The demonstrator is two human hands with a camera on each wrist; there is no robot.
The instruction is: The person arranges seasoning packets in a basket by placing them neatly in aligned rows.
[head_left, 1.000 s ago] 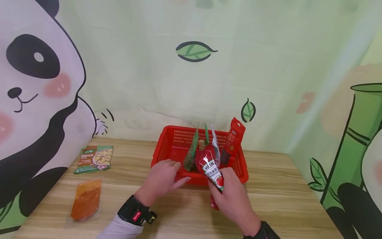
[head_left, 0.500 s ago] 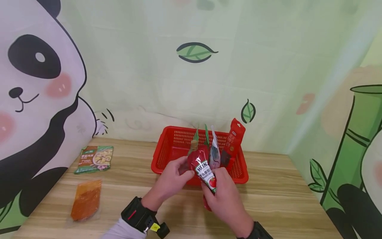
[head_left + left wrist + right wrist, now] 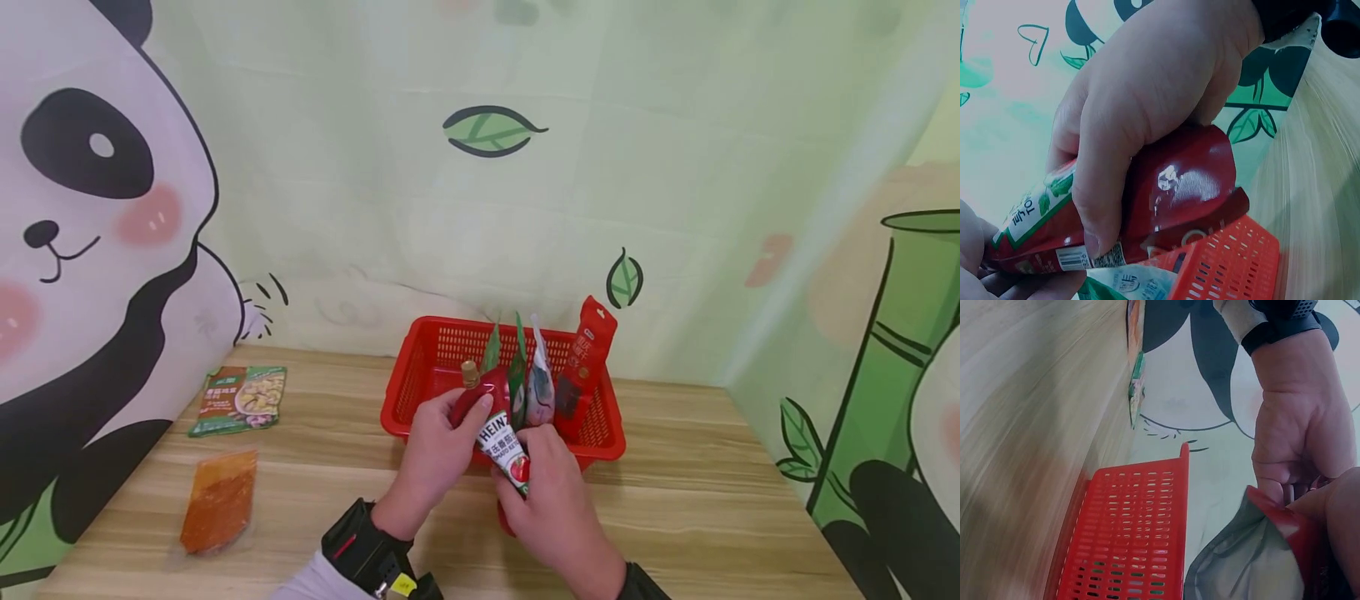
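Observation:
Both hands hold a red Heinz tomato ketchup pouch point(image 3: 504, 446) tilted over the near rim of a red plastic basket point(image 3: 613, 433). My left hand point(image 3: 433, 446) grips the upper left part, its thumb lying on the front by the label. In the left wrist view, the left hand point(image 3: 1141, 87) spans the red pouch point(image 3: 1185, 175), a finger beside the barcode. Lower down, the fingers of my right hand point(image 3: 553, 504) grip the pouch, covering its right side. Behind it in the basket stand two green packets point(image 3: 517, 375), a whitish packet point(image 3: 540, 387) and a tall red packet point(image 3: 588, 354).
On the wooden table point(image 3: 697, 500), to the left, lie a green-and-brown food packet point(image 3: 240, 402) and a clear bag of orange-brown contents point(image 3: 217, 502). A printed panda backdrop point(image 3: 360, 167) rises behind the basket.
My left hand has moved from the basket's near left rim rightwards onto the pouch and now grips it. My right hand has shifted left with the pouch.

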